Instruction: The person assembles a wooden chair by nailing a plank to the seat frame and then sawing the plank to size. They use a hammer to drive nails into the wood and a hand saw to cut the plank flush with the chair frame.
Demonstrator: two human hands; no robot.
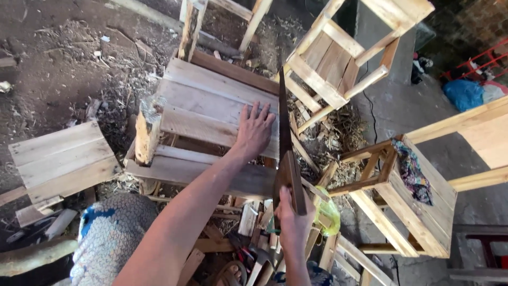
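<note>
My left hand [254, 130] lies flat, fingers spread, on the slatted seat of a rough wooden stool [206, 106] lying in front of me. My right hand [292, 220] grips the wooden handle of a handsaw [284, 143]. The saw's dark blade runs away from me along the right edge of the seat planks, just right of my left fingers. A rough bark-edged leg [147, 130] sticks out at the stool's left side.
A second pale stool [338, 53] lies tipped behind the saw, a third [407, 201] with a patterned cloth [411, 172] to the right. A plank panel [61, 159] rests at left. Offcuts, shavings and a hammer [259, 257] litter the dirt floor near my feet.
</note>
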